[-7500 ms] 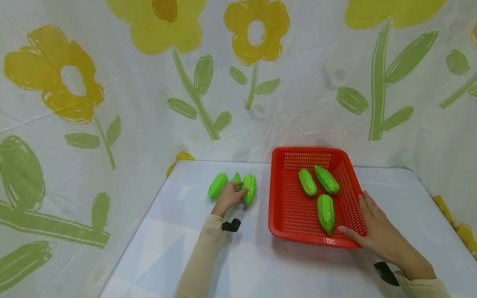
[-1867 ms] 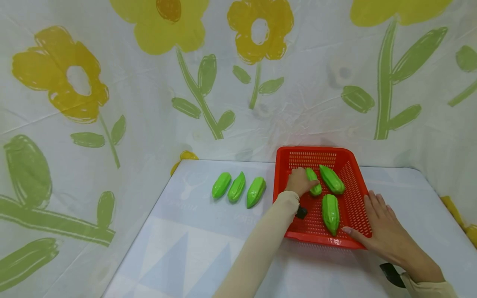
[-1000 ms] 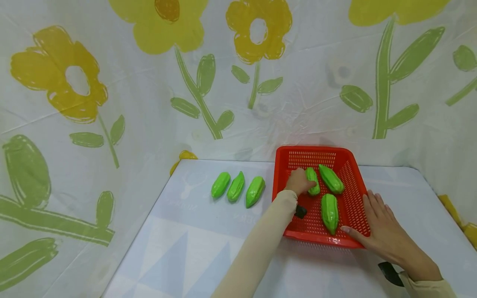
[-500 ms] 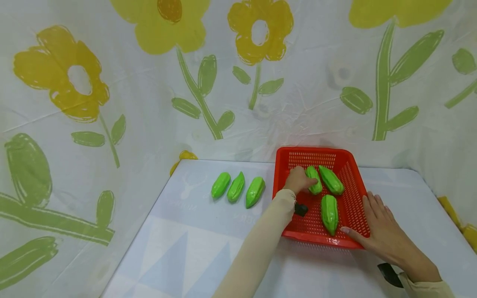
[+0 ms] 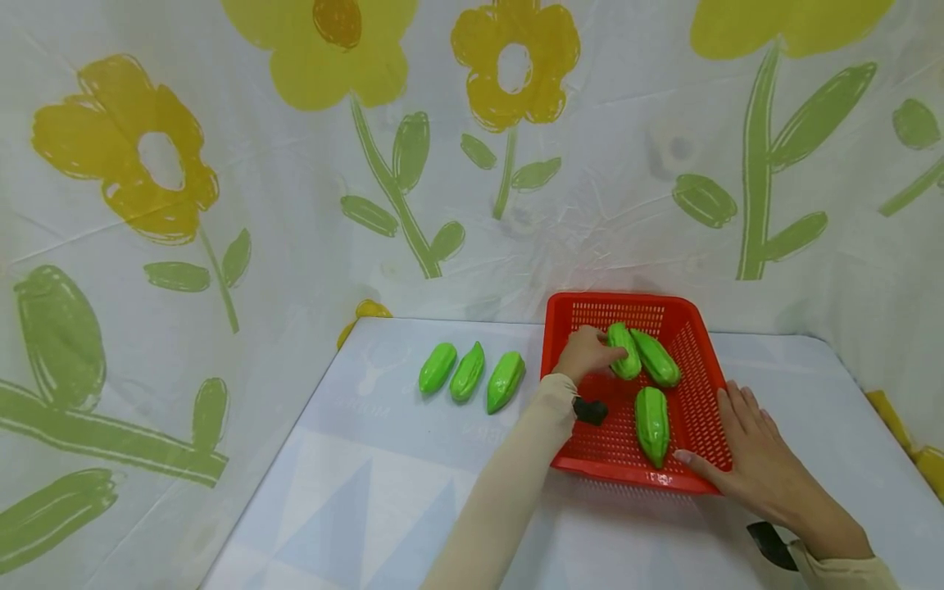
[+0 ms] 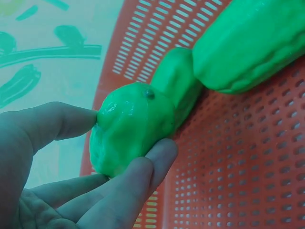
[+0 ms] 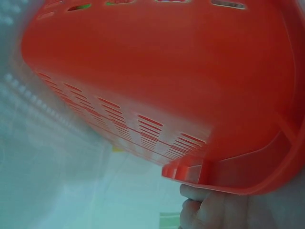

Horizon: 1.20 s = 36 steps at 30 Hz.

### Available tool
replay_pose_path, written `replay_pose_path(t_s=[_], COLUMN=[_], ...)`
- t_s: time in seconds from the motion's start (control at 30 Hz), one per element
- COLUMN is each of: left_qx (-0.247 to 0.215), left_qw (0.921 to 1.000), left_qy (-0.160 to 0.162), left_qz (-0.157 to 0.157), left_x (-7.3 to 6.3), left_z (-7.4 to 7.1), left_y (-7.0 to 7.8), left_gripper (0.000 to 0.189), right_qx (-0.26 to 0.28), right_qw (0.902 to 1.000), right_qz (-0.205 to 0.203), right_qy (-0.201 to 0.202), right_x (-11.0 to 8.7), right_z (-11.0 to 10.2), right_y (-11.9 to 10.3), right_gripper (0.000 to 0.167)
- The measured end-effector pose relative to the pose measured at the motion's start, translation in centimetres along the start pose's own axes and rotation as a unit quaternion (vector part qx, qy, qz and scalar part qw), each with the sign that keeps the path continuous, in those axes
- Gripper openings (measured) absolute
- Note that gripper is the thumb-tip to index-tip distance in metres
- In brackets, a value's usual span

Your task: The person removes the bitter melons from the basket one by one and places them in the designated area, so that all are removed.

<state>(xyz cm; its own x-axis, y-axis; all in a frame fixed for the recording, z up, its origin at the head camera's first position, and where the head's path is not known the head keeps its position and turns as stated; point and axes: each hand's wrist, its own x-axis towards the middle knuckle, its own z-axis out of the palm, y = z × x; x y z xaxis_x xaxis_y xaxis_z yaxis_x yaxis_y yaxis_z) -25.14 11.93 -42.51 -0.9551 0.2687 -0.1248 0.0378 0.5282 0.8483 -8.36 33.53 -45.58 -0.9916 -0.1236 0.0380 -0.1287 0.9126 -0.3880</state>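
My left hand (image 5: 583, 354) reaches into the red basket (image 5: 549, 328) and pinches a green ridged gourd (image 5: 627, 366). In the left wrist view, the thumb presses one side of this gourd (image 6: 126, 126) and the fingers the other; its stem end faces the camera. Behind it in the basket lie a second gourd (image 5: 656, 360) and, nearer the front, a third gourd (image 5: 652, 426). My right hand (image 5: 770, 467) lies against the basket's right front corner, fingers extended along the side and thumb over the front rim. In the right wrist view some fingertips (image 7: 209, 207) show beside the rim.
Left of the basket, three more gourds lie in a row on the table: a left one (image 5: 437, 368), a middle one (image 5: 468, 372) and a right one (image 5: 505, 382). A flower-printed curtain (image 5: 612, 213) hangs behind the pale patterned table (image 5: 413, 492).
Earlier the left hand was among the table gourds; it then moved right into the basket and took hold of a gourd. Lately that gourd has shifted slightly back and up. The right hand stays put.
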Motion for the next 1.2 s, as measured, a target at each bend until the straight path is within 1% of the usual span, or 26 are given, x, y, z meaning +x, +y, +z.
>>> replay_pose_path(t_s=[0.1, 0.17, 0.27, 0.43, 0.53, 0.7, 0.77, 0.93, 1.2], left_qx=[-0.007, -0.022, -0.034, -0.032, -0.057, -0.118, -0.143, -0.186, -0.216], left_qw=[1.0, 0.9997, 0.9994, 0.9994, 0.9981, 0.9918, 0.9878, 0.9794, 0.9727], left_qy=[-0.001, -0.008, -0.01, -0.006, -0.016, -0.046, -0.059, -0.076, -0.084], left_qz=[0.001, 0.001, -0.001, 0.007, 0.015, 0.017, 0.015, 0.016, 0.011], left_x=[-0.1, -0.1, -0.2, -0.2, -0.4, -0.9, -1.1, -1.7, -2.4], left_z=[-0.3, -0.5, -0.9, -1.8, -2.4, -3.4, -3.7, -4.5, -5.5], left_y=[-0.1, -0.1, -0.2, -0.8, -1.0, -0.9, -0.7, -0.4, -0.5], left_gripper=[0.039, 0.042, 0.044, 0.047, 0.048, 0.048, 0.05, 0.055, 0.058], right_qx=[0.0, 0.0, 0.0, 0.001, 0.0, 0.002, 0.003, 0.005, 0.014], right_qw=[1.0, 1.0, 1.0, 1.0, 1.0, 1.0, 1.0, 0.9999, 0.9998], right_qz=[0.001, 0.002, 0.0, 0.002, 0.004, 0.003, 0.004, 0.006, 0.007], right_qy=[0.001, 0.0, -0.002, -0.006, -0.008, -0.007, -0.008, -0.01, -0.008], right_x=[0.0, 0.0, 0.0, 0.0, 0.0, 0.0, 0.0, 0.0, 0.1], right_z=[0.0, 0.0, 0.0, 0.0, -0.1, -0.1, -0.1, -0.2, -0.2], right_y=[0.0, 0.0, 0.0, -0.1, -0.1, -0.2, -0.2, -0.2, -0.1], right_gripper=[0.121, 0.122, 0.121, 0.122, 0.122, 0.122, 0.122, 0.123, 0.126])
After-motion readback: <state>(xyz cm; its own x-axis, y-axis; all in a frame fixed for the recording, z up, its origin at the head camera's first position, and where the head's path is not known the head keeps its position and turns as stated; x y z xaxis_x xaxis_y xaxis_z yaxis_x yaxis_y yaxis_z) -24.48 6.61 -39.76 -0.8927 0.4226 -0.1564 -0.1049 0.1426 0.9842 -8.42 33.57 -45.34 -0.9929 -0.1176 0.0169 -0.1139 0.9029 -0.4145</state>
